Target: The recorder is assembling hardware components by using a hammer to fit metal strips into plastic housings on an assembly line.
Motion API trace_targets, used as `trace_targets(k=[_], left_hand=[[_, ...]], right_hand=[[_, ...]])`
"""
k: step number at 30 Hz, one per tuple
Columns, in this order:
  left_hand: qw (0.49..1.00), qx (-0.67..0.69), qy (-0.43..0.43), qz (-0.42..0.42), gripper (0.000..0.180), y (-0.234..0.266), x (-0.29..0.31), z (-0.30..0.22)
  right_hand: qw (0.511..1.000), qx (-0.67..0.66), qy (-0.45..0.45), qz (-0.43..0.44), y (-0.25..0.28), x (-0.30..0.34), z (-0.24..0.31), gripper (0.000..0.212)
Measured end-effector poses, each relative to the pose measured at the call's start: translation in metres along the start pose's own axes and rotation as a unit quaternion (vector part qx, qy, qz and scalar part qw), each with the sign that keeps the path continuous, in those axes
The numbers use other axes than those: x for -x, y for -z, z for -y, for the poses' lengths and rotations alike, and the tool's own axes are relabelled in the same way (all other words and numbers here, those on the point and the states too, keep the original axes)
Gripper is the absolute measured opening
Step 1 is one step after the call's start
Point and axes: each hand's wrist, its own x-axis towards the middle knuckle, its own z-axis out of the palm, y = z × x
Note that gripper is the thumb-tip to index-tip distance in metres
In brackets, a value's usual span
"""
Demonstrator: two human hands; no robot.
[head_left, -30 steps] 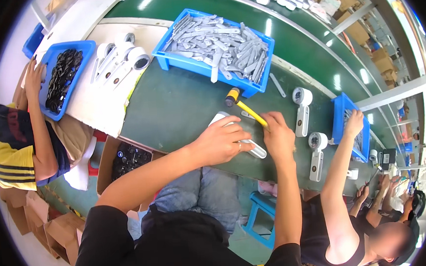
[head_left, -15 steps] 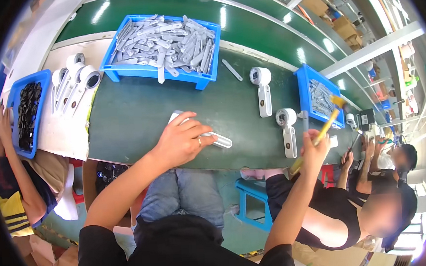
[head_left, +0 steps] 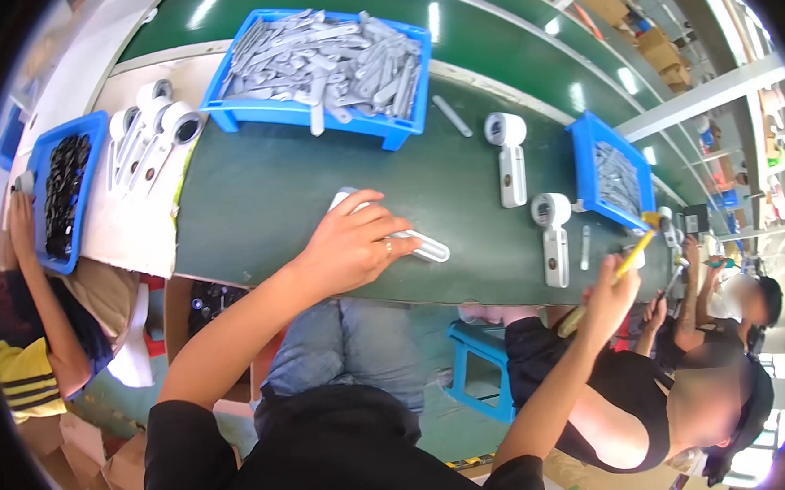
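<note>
My left hand [head_left: 356,243] is closed over a long white handle piece [head_left: 432,249] lying on the green table. Its two ends show past my fingers, and the middle is hidden under the palm. Out to the right, my right hand [head_left: 609,295] grips a hammer [head_left: 637,250] by its yellow handle, with the head raised and pointing away from me. Between the hands, nearer the right one, stand out two white handheld fans [head_left: 554,240] [head_left: 512,173] lying flat with round heads. A pale strip [head_left: 585,248] lies beside the nearer fan.
A blue bin [head_left: 313,115] heaped with grey strips stands at the back; a smaller blue bin [head_left: 591,188] is at right. One loose strip [head_left: 452,116] lies between. At left are several white fans [head_left: 148,139] and a blue tray [head_left: 91,165] of black parts. Co-workers sit on both sides.
My right hand has moved right and slightly down with the hammer, away from the nearer fan. The left hand keeps its hold on the handle piece. The whole view has shifted a little.
</note>
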Motion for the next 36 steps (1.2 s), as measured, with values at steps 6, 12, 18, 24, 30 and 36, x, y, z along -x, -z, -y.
trace_targets(k=[6,12,18,24,30,36], left_hand=[[0.998,-0.055,-0.040,0.011,0.021,0.005,0.001,0.005],[0.998,-0.030,-0.051,0.028,0.021,0.002,-0.004,0.008],[0.998,-0.020,-0.049,0.029,0.022,0.005,-0.006,0.009],[0.998,-0.009,-0.049,0.033,0.022,0.002,-0.006,0.011],[0.998,-0.008,-0.045,0.037,0.023,0.004,-0.007,0.009],[0.998,-0.008,-0.039,0.042,0.022,0.004,-0.009,0.008]], right_hand=[[0.867,-0.398,-0.152,0.259,0.001,0.125,0.107,0.048],[0.875,-0.253,-0.139,0.389,0.006,0.177,0.125,0.056],[0.904,-0.182,-0.107,0.373,0.024,0.192,0.134,0.054],[0.916,-0.075,0.020,0.395,-0.008,0.193,0.121,0.058],[0.907,-0.076,0.005,0.415,0.000,0.190,0.128,0.058],[0.929,-0.110,0.029,0.351,0.003,0.196,0.125,0.058]])
